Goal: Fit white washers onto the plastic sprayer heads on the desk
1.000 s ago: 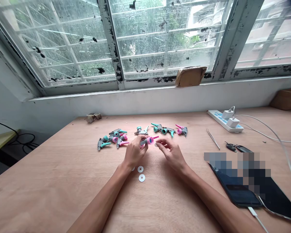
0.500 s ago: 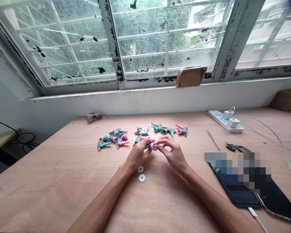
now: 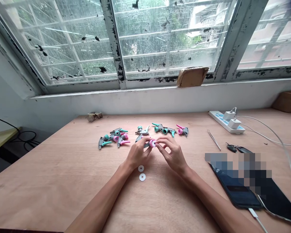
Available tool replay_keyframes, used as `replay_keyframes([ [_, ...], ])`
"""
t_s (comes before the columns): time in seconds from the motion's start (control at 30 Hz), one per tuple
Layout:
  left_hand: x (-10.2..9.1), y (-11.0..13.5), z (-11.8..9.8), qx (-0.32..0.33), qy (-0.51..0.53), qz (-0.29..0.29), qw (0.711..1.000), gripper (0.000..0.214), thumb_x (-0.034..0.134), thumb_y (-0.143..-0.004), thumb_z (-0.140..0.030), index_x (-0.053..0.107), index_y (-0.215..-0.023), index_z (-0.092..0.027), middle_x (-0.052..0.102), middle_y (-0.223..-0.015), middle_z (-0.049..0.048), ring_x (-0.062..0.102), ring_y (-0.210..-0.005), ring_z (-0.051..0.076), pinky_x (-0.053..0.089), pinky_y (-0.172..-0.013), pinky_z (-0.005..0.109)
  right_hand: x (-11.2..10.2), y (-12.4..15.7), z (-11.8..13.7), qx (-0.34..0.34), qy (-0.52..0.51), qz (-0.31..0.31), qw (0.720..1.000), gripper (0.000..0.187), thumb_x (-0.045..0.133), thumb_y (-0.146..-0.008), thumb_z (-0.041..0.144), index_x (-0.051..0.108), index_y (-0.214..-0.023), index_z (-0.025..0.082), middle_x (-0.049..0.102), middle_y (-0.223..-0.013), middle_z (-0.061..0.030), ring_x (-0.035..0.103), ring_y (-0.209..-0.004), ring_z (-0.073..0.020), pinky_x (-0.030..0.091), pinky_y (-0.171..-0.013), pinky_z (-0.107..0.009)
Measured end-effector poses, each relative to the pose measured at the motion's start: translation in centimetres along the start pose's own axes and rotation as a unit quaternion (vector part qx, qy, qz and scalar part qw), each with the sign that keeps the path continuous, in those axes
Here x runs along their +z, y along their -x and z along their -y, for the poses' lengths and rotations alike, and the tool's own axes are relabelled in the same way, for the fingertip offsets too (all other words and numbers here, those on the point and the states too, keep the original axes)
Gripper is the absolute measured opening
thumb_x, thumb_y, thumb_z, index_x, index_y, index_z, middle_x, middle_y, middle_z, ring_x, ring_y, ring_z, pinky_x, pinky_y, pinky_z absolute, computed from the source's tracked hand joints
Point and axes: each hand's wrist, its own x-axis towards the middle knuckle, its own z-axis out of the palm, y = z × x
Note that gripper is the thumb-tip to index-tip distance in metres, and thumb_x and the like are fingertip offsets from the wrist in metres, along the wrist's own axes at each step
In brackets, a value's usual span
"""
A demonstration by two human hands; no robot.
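Observation:
My left hand (image 3: 137, 152) is wrapped around a grey trigger spray head with a pink screw collar (image 3: 150, 142); the collar's opening faces right. A thin white washer (image 3: 154, 144) shows at that opening, and the thumb and fingertips of my right hand (image 3: 174, 154) pinch its edge. How deep it sits in the collar I cannot tell. Below my left wrist, two more white washers lie flat on the table, an upper one (image 3: 141, 168) and a lower one (image 3: 142, 177). Just behind my left fingers is another grey spray head (image 3: 138, 138), partly hidden.
Several spray heads with teal or pink parts lie in a pile (image 3: 116, 136) at left and a row (image 3: 163, 129) behind my hands. At right are tweezers (image 3: 213, 139), a key fob (image 3: 231, 148), a power strip (image 3: 225, 122) with chargers, and a phone (image 3: 235, 187) on a cable.
The pink collar has turned slightly, so the white washer at its opening now shows more. My hands stay almost in place, and the whole view has shifted a little.

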Motion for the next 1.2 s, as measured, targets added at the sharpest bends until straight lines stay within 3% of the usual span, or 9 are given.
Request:
replay_keyframes([
  [0.2,-0.28,-0.06,-0.17,-0.015,-0.012,-0.008,1.000,0.017,0.059,-0.093,-0.024,0.057,-0.110,-0.023,0.071,-0.105,0.0045,0.069,-0.094,0.020,0.053,-0.079,0.030,-0.04,-0.18,0.08,-0.063,0.059,0.021,0.996,0.029,0.054,-0.100,0.021,0.067,-0.124,0.030,0.069,-0.119,-0.0054,0.061,-0.112,-0.0230,0.054,-0.096,-0.044],
  [0.37,-0.09,0.02,-0.37,-0.034,0.001,-0.009,0.999,0.018,0.060,-0.093,-0.023,0.056,-0.110,-0.023,0.070,-0.103,0.0034,0.068,-0.091,0.019,0.052,-0.078,0.030,0.14,-0.03,-0.05,-0.083,0.082,0.041,0.992,0.037,0.053,-0.100,0.020,0.059,-0.135,0.031,0.065,-0.129,-0.0055,0.058,-0.119,-0.0235,0.052,-0.101,-0.045],
  [0.47,-0.03,0.02,-0.40,-0.031,0.000,-0.010,0.999,0.018,0.060,-0.093,-0.024,0.056,-0.110,-0.023,0.069,-0.104,0.0034,0.067,-0.090,0.019,0.052,-0.079,0.030,0.20,-0.01,-0.14,-0.078,0.073,0.022,0.994,0.032,0.054,-0.099,0.019,0.063,-0.129,0.029,0.068,-0.123,-0.0055,0.060,-0.115,-0.0225,0.054,-0.099,-0.044],
  [0.63,-0.06,0.02,-0.44,-0.028,-0.001,-0.013,1.000,0.020,0.061,-0.094,-0.027,0.056,-0.112,-0.023,0.069,-0.106,0.0038,0.067,-0.093,0.019,0.052,-0.078,0.030,0.04,0.00,-0.40,-0.055,0.045,0.002,0.997,0.021,0.057,-0.098,0.021,0.069,-0.115,0.026,0.073,-0.111,-0.0057,0.063,-0.106,-0.0220,0.059,-0.071,-0.032],
  [0.7,-0.01,0.04,-0.46,-0.026,-0.001,-0.012,1.000,0.019,0.060,-0.094,-0.028,0.056,-0.112,-0.023,0.069,-0.106,0.0043,0.067,-0.093,0.019,0.052,-0.078,0.030,-0.03,-0.01,-0.44,-0.052,0.041,0.000,0.998,0.019,0.057,-0.098,0.022,0.070,-0.112,0.026,0.073,-0.110,-0.0057,0.064,-0.104,-0.0220,0.059,-0.066,-0.031],
  [0.9,0.22,0.06,-0.54,-0.021,0.000,-0.006,1.000,0.014,0.056,-0.096,-0.029,0.056,-0.109,-0.022,0.069,-0.106,0.0055,0.067,-0.093,0.019,0.053,-0.079,0.030,-0.03,-0.06,-0.38,-0.068,0.051,-0.007,0.996,0.022,0.057,-0.099,0.022,0.072,-0.112,0.029,0.074,-0.110,-0.0043,0.065,-0.103,-0.0224,0.057,-0.089,-0.043],
  [1.07,0.17,0.05,-0.60,-0.012,-0.011,0.000,1.000,0.013,0.056,-0.097,-0.028,0.056,-0.107,-0.022,0.069,-0.105,0.0060,0.068,-0.092,0.020,0.054,-0.078,0.031,0.09,0.05,-0.26,-0.051,0.051,0.000,0.997,0.023,0.055,-0.100,0.024,0.072,-0.114,0.029,0.072,-0.112,-0.0059,0.065,-0.105,-0.0229,0.058,-0.088,-0.042],
  [1.2,0.05,0.05,-0.53,0.002,-0.032,0.004,0.999,0.012,0.056,-0.096,-0.026,0.056,-0.107,-0.021,0.069,-0.105,0.0061,0.068,-0.093,0.020,0.054,-0.077,0.031,0.00,0.11,-0.22,-0.033,0.058,0.006,0.998,0.021,0.054,-0.100,0.025,0.072,-0.110,0.027,0.069,-0.109,-0.0071,0.064,-0.102,-0.0217,0.060,-0.077,-0.036],
])
